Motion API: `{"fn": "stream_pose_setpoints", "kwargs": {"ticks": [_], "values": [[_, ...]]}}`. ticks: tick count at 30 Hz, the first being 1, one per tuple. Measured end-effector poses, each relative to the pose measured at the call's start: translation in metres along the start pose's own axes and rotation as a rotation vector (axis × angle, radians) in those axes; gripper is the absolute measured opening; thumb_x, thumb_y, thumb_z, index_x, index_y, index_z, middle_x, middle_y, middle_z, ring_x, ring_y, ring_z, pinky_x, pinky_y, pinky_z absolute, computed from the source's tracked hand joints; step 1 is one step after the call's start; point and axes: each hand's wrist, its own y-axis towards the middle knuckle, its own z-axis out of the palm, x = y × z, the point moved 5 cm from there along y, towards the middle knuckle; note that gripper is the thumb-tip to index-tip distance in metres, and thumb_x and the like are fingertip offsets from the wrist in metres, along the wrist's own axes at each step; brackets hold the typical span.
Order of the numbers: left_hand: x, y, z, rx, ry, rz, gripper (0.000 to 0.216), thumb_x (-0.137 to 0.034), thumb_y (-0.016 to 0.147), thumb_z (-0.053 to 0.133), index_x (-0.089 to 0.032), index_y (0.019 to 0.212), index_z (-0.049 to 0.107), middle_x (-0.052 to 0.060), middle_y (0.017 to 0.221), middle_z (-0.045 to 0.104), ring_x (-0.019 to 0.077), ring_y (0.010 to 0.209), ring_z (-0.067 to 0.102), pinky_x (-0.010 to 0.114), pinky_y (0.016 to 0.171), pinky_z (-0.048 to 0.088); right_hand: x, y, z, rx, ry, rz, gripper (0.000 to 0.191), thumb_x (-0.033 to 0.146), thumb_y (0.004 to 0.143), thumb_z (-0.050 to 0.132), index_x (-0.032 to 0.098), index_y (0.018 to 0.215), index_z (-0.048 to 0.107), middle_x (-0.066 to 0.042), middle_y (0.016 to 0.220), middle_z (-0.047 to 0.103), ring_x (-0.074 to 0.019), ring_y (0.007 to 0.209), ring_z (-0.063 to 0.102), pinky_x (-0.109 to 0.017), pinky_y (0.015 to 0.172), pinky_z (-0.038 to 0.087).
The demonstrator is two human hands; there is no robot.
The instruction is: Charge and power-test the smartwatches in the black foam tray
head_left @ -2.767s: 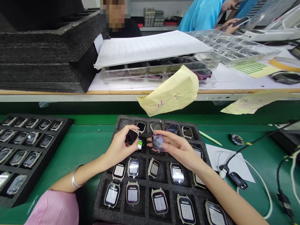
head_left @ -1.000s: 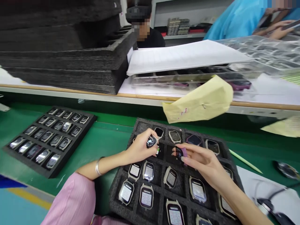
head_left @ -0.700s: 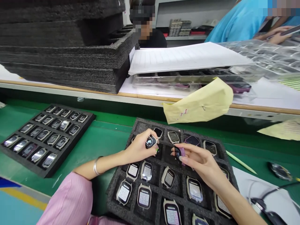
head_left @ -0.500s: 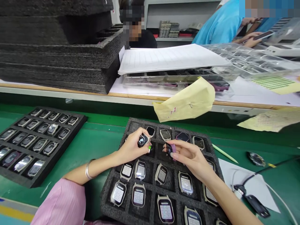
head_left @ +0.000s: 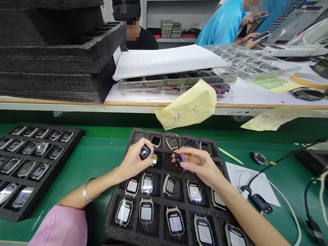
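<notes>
My left hand [head_left: 137, 158] is closed around a smartwatch without a strap [head_left: 145, 152], whose dark screen shows a lit watch face. Between the fingers and thumb of my right hand [head_left: 202, 164] is a purple-cased smartwatch [head_left: 179, 159], tilted on its side. Both hands are above a black foam tray [head_left: 160, 213] with square compartments. Several watch bodies lie in it, many with white list screens, such as one light-cased watch [head_left: 175, 221]. Just beside my left fingertips, another watch [head_left: 155, 159] shows a green patch on its screen.
A second foam tray of watches [head_left: 34, 160] lies at the left. Stacked foam trays [head_left: 56, 65], papers [head_left: 169, 61] and clear plastic trays [head_left: 246, 61] occupy the shelf. Right are a green pen [head_left: 231, 156], cables [head_left: 258, 171] and a loose watch [head_left: 259, 158]. Other people are behind.
The view has swung to the right, so the scene sits further left. Both hands keep hold of their watches over the tray, with little visible change in grip.
</notes>
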Motion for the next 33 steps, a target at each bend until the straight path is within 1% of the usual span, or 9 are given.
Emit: {"fn": "stream_pose_setpoints", "kwargs": {"ticks": [4, 7, 10, 13, 16, 18, 20, 25, 33], "values": [[0.002, -0.002, 0.0, -0.014, -0.062, -0.056, 0.02, -0.015, 0.079, 0.06, -0.021, 0.094, 0.048, -0.001, 0.083, 0.055, 0.0137, 0.071, 0.063, 0.021, 0.053, 0.055, -0.001, 0.0, 0.004, 0.002, -0.018, 0.047, 0.033, 0.03, 0.076, 0.079, 0.022, 0.106, 0.071, -0.008, 0.098, 0.074, -0.024, 0.093, 0.07, -0.033, 0.08, 0.056], [0.004, 0.0, 0.001, 0.002, -0.147, -0.11, 0.027, -0.021, 0.078, 0.066, -0.021, 0.099, 0.049, -0.001, 0.084, 0.056, 0.0114, 0.063, 0.06, 0.021, 0.047, 0.054, -0.004, 0.002, 0.007, -0.008, 0.022, 0.087, 0.032, 0.032, 0.082, 0.074, 0.022, 0.112, 0.068, -0.008, 0.105, 0.073, -0.0242, 0.1, 0.068, -0.036, 0.087, 0.054], [0.005, 0.004, 0.002, 0.028, -0.271, -0.194, 0.038, -0.023, 0.076, 0.069, -0.02, 0.108, 0.049, -0.002, 0.08, 0.056, 0.0106, 0.058, 0.058, 0.019, 0.042, 0.05, -0.009, 0.004, 0.009, 0.0, 0.129, 0.132, 0.034, 0.034, 0.084, 0.071, 0.021, 0.115, 0.065, -0.009, 0.108, 0.071, -0.0266, 0.104, 0.066, -0.043, 0.092, 0.053], [0.007, 0.005, 0.005, 0.056, -0.433, -0.31, 0.045, -0.022, 0.074, 0.069, -0.018, 0.116, 0.051, 0.003, 0.09, 0.06, 0.0139, 0.068, 0.063, 0.023, 0.05, 0.054, -0.013, 0.005, 0.009, 0.0, 0.223, 0.179, 0.034, 0.033, 0.085, 0.07, 0.019, 0.116, 0.065, -0.012, 0.106, 0.072, -0.0289, 0.105, 0.066, -0.047, 0.094, 0.052], [0.008, 0.002, 0.007, 0.072, -0.566, -0.387, 0.045, -0.018, 0.073, 0.066, -0.019, 0.117, 0.055, 0.008, 0.108, 0.061, 0.0185, 0.085, 0.065, 0.031, 0.069, 0.057, -0.015, 0.005, 0.009, -0.003, 0.274, 0.189, 0.032, 0.029, 0.087, 0.067, 0.019, 0.118, 0.064, -0.013, 0.107, 0.072, -0.0295, 0.106, 0.066, -0.048, 0.095, 0.051], [0.008, 0.0, 0.008, 0.086, -0.633, -0.406, 0.045, -0.015, 0.072, 0.064, -0.02, 0.115, 0.058, 0.008, 0.11, 0.062, 0.0205, 0.091, 0.065, 0.036, 0.078, 0.056, -0.014, 0.004, 0.01, -0.003, 0.284, 0.17, 0.033, 0.028, 0.086, 0.067, 0.019, 0.118, 0.064, -0.013, 0.107, 0.072, -0.0298, 0.107, 0.066, -0.049, 0.095, 0.05], [0.007, -0.001, 0.008, 0.096, -0.68, -0.412, 0.046, -0.012, 0.07, 0.063, -0.02, 0.115, 0.058, 0.008, 0.11, 0.063, 0.0214, 0.094, 0.065, 0.038, 0.084, 0.053, -0.014, 0.003, 0.012, 0.001, 0.28, 0.145, 0.035, 0.026, 0.085, 0.067, 0.02, 0.119, 0.064, -0.012, 0.107, 0.072, -0.0298, 0.107, 0.065, -0.049, 0.095, 0.05], [0.007, -0.002, 0.009, 0.114, -0.723, -0.386, 0.053, -0.007, 0.066, 0.063, -0.02, 0.117, 0.057, 0.01, 0.12, 0.061, 0.0212, 0.098, 0.064, 0.037, 0.088, 0.051, -0.013, 0.002, 0.015, -0.009, 0.24, 0.112, 0.037, 0.025, 0.085, 0.064, 0.024, 0.121, 0.063, -0.009, 0.109, 0.072, -0.0286, 0.107, 0.066, -0.048, 0.093, 0.052], [0.01, -0.003, 0.012, 0.153, -0.737, -0.358, 0.049, -0.01, 0.067, 0.062, -0.023, 0.114, 0.059, 0.008, 0.12, 0.058, 0.0232, 0.101, 0.06, 0.043, 0.087, 0.054, -0.012, -0.001, 0.014, -0.008, 0.171, 0.078, 0.04, 0.023, 0.084, 0.063, 0.029, 0.123, 0.062, -0.004, 0.114, 0.071, -0.028, 0.109, 0.065, -0.046, 0.093, 0.053]]}}
